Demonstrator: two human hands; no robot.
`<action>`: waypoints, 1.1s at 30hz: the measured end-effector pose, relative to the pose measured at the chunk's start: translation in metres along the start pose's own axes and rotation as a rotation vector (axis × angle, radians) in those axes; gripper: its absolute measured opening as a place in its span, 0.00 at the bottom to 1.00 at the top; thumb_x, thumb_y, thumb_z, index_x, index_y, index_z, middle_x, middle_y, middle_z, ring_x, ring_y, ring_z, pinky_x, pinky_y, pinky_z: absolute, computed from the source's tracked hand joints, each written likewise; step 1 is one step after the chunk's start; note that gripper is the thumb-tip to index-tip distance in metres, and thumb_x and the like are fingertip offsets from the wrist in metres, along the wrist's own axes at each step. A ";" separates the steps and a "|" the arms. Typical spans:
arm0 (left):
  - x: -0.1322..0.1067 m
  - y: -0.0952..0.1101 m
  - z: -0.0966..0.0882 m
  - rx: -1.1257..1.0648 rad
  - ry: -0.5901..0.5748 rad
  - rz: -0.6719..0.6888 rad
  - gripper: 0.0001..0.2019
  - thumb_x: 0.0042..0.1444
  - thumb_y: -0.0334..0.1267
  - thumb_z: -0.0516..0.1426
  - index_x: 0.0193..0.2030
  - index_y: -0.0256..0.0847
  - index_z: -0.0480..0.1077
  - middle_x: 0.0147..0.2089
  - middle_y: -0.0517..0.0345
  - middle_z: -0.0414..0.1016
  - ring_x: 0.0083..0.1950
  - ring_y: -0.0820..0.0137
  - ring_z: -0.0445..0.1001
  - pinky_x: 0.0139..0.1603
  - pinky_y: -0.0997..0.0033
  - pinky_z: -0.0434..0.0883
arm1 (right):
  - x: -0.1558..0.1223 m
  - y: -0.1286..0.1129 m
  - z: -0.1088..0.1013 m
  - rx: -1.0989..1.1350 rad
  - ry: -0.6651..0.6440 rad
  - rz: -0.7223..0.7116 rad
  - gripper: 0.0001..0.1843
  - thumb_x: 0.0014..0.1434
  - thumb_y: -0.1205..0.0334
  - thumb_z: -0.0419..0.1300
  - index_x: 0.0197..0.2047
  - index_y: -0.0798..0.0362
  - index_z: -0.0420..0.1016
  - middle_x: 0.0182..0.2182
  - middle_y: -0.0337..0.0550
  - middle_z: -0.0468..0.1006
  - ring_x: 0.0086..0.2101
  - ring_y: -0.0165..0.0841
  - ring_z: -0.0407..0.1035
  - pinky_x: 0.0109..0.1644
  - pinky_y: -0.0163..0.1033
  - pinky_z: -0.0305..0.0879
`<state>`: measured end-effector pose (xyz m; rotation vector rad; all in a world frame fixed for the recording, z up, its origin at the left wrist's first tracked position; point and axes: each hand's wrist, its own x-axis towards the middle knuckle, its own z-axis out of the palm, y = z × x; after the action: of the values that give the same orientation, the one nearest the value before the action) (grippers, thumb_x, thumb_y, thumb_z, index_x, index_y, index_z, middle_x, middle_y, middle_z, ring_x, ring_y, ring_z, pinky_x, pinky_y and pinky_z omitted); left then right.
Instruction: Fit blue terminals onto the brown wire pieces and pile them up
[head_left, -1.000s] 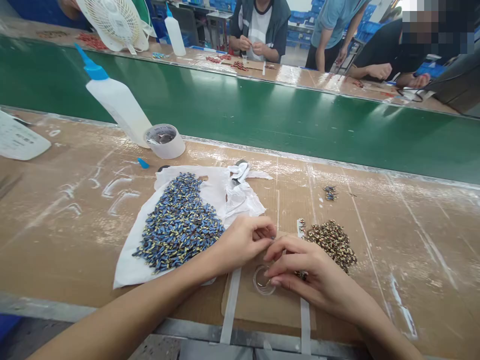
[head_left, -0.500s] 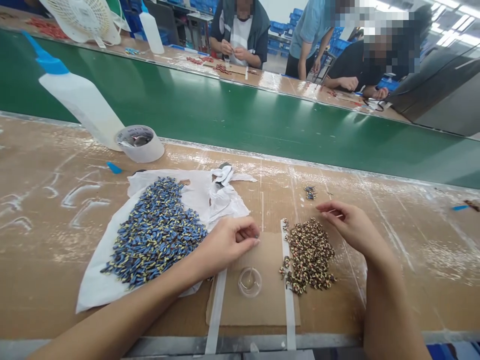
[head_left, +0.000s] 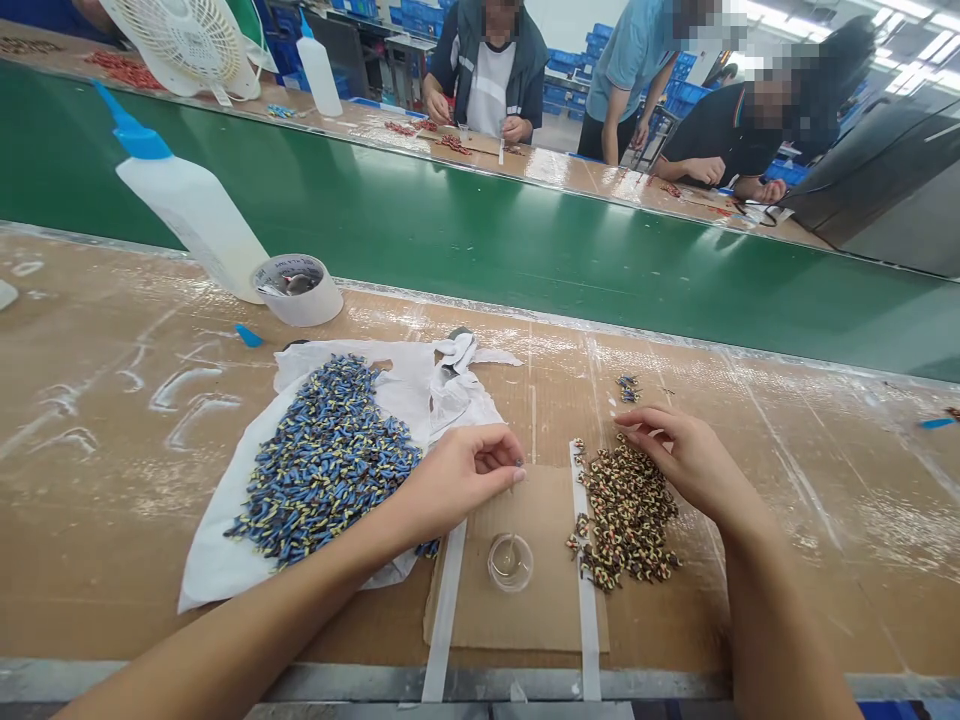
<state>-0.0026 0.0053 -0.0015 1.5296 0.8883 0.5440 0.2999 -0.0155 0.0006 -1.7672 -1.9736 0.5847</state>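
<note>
My left hand (head_left: 461,475) rests on the cardboard pad (head_left: 525,600), fingers pinched on a tiny dark part at its fingertips. A heap of small blue and yellow parts (head_left: 326,460) lies on a white plastic sheet (head_left: 217,560) to its left. My right hand (head_left: 686,455) hovers over the far edge of a brown and white heap of parts (head_left: 626,515), fingers curled in a pinch; what they hold is too small to name. A small clear round dish (head_left: 510,562) sits on the pad between the hands.
A white squeeze bottle with a blue nozzle (head_left: 187,205) and a tape roll (head_left: 300,290) stand at the back left. A green conveyor belt (head_left: 525,240) runs behind the table. Three people work on its far side, beside a white fan (head_left: 187,40).
My right hand left the left hand near the dish and moved right and away to the far edge of the brown heap. My left hand kept its pinch.
</note>
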 end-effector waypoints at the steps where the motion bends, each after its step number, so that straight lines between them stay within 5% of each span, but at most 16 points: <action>1: 0.000 0.000 0.000 0.000 0.001 0.001 0.04 0.55 0.35 0.58 0.33 0.36 0.69 0.30 0.62 0.68 0.32 0.75 0.66 0.34 0.74 0.63 | 0.000 -0.002 0.000 0.002 0.018 -0.002 0.11 0.62 0.58 0.55 0.42 0.49 0.77 0.42 0.44 0.79 0.37 0.36 0.73 0.42 0.42 0.68; 5: 0.000 0.000 0.000 0.002 -0.001 0.016 0.04 0.56 0.35 0.57 0.33 0.36 0.69 0.30 0.62 0.67 0.32 0.75 0.65 0.34 0.74 0.63 | -0.002 -0.007 0.000 -0.065 0.108 0.119 0.12 0.60 0.54 0.56 0.36 0.51 0.77 0.32 0.43 0.80 0.31 0.37 0.73 0.37 0.41 0.66; 10: 0.000 0.000 0.000 0.030 0.000 0.006 0.03 0.55 0.34 0.57 0.33 0.36 0.69 0.30 0.61 0.68 0.32 0.74 0.66 0.34 0.72 0.64 | -0.005 -0.012 0.006 -0.174 0.040 0.260 0.15 0.58 0.50 0.57 0.27 0.51 0.75 0.24 0.43 0.78 0.26 0.37 0.71 0.29 0.39 0.60; 17: 0.000 0.003 0.000 0.051 0.009 0.005 0.03 0.56 0.34 0.56 0.34 0.36 0.69 0.30 0.61 0.68 0.32 0.74 0.66 0.35 0.72 0.65 | 0.004 -0.017 0.031 -0.165 0.189 0.171 0.08 0.58 0.59 0.56 0.35 0.51 0.74 0.31 0.45 0.78 0.32 0.39 0.72 0.36 0.41 0.63; 28: -0.001 0.004 0.000 0.126 0.046 0.043 0.03 0.56 0.33 0.55 0.35 0.36 0.70 0.32 0.58 0.73 0.34 0.72 0.69 0.36 0.72 0.68 | 0.009 -0.022 0.035 0.002 0.202 0.154 0.04 0.55 0.61 0.58 0.31 0.52 0.70 0.26 0.41 0.75 0.26 0.34 0.69 0.31 0.39 0.62; 33: -0.002 0.003 0.001 0.147 0.074 0.059 0.06 0.57 0.33 0.55 0.38 0.36 0.72 0.35 0.57 0.75 0.36 0.71 0.72 0.39 0.70 0.69 | 0.009 -0.032 0.037 0.269 0.261 0.140 0.07 0.55 0.60 0.60 0.30 0.53 0.69 0.30 0.44 0.76 0.27 0.32 0.68 0.32 0.39 0.64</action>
<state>-0.0026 0.0029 0.0019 1.6825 0.9593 0.5918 0.2518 -0.0107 -0.0115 -1.7234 -1.5307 0.5994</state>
